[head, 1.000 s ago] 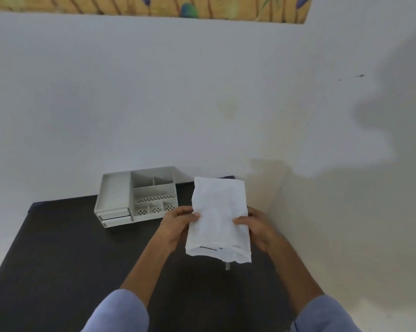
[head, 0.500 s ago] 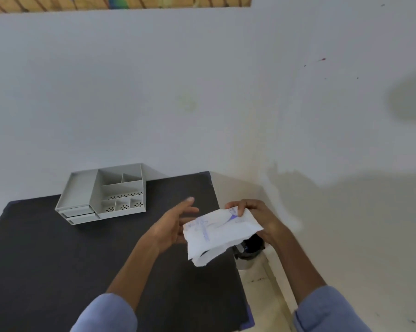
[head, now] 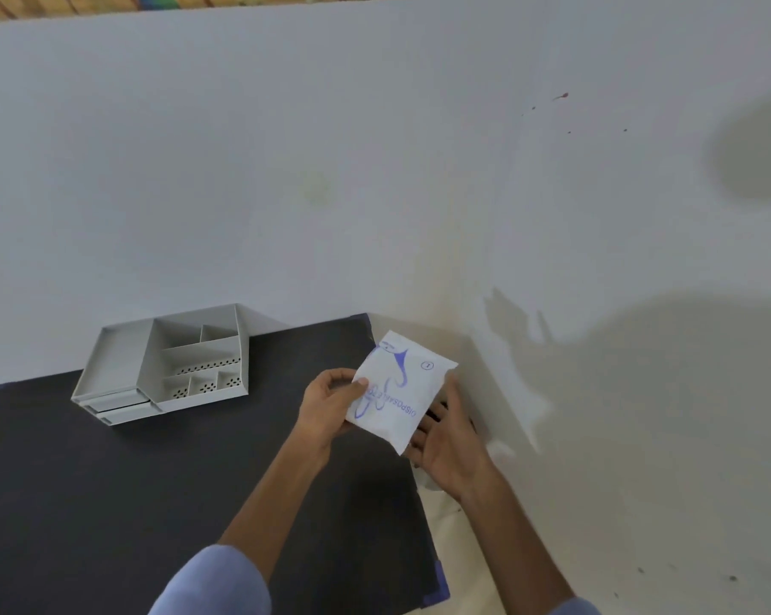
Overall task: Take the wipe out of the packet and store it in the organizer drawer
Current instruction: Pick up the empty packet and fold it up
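Bench [head: 108,503]: organizer [head: 166,370] far left, well apart from packet [head: 401,392]. Packet is held above the bench's right edge and looks sealed, wipe still inside. Left grip [head: 326,406] pinches its left edge; right grip [head: 450,446] lies flat beneath, fingers straight. Next: tear it open. Half a second ago right pinched, left was open.

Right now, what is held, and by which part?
The packet: left hand pinches its left edge, thumb on the printed face; right hand supports its lower right edge with straight fingers.

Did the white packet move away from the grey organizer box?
Yes. The packet has shifted right, farther from the organizer, out over the black table's right edge.
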